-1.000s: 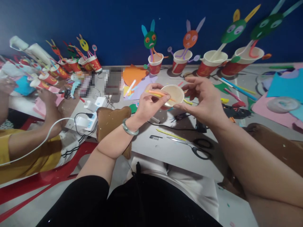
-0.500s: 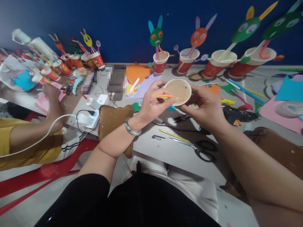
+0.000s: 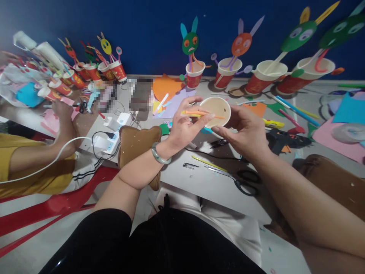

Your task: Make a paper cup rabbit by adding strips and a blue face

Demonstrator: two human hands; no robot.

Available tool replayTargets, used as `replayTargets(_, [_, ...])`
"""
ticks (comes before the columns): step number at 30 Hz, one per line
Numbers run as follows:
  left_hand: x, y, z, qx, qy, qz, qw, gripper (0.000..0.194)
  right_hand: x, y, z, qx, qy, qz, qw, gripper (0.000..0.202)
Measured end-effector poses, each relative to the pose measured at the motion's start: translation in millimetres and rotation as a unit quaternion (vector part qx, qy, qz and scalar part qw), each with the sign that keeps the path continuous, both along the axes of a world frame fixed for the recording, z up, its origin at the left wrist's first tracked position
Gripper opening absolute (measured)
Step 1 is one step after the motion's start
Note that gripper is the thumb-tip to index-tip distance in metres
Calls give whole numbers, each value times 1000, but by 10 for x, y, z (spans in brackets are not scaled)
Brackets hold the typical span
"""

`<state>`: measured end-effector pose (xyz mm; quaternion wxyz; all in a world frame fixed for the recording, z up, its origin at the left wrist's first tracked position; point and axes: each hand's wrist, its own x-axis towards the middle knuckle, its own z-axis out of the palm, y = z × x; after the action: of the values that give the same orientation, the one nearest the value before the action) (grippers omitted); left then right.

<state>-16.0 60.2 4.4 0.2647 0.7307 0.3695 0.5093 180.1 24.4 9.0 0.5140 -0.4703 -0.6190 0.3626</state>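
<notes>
A paper cup (image 3: 218,104) is tilted with its pale mouth facing me, and a small dark hole or spot shows on its inner wall. My right hand (image 3: 247,127) grips the cup from the right, its thumb near the lower rim. Between the thumb and fingers of my left hand (image 3: 186,123) is a thin orange strip (image 3: 217,117), possibly a drinking straw, its end lying across the cup's mouth. Something yellow shows beside it at the fingers. Whether the left fingers also touch the cup's outside is hidden. Below lie black-handled scissors (image 3: 247,186) and a yellow stick (image 3: 209,163).
Red cups with paper-faced figures (image 3: 195,78) line the back wall. A black glue gun (image 3: 285,140) and coloured paper (image 3: 348,110) lie to the right. At left are a white power strip (image 3: 115,137), a brown bear-shaped pad (image 3: 137,144) and another person's arm (image 3: 64,125).
The orange strip has shifted right and extends further across the cup's mouth. My right thumb shows more plainly at the rim. The view has moved slightly.
</notes>
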Motion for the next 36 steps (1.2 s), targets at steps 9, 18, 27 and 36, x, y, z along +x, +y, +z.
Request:
replayTargets(9, [7, 18, -23, -1, -11, 40, 999, 40, -61, -72, 20, -17, 10, -7, 1000, 71])
replayTargets(18, [18, 58, -63, -63, -50, 30, 996, 55, -73, -87, 47, -28, 23, 3, 999, 70])
replayTargets(27, [34, 47, -137, -98, -67, -11, 993, 58, -108, -85, 65, -32, 55, -4, 998, 62])
replayTargets(36, [14, -10, -86, 18, 12, 11, 1000, 31, -141, -108, 147, -38, 17, -34, 999, 21])
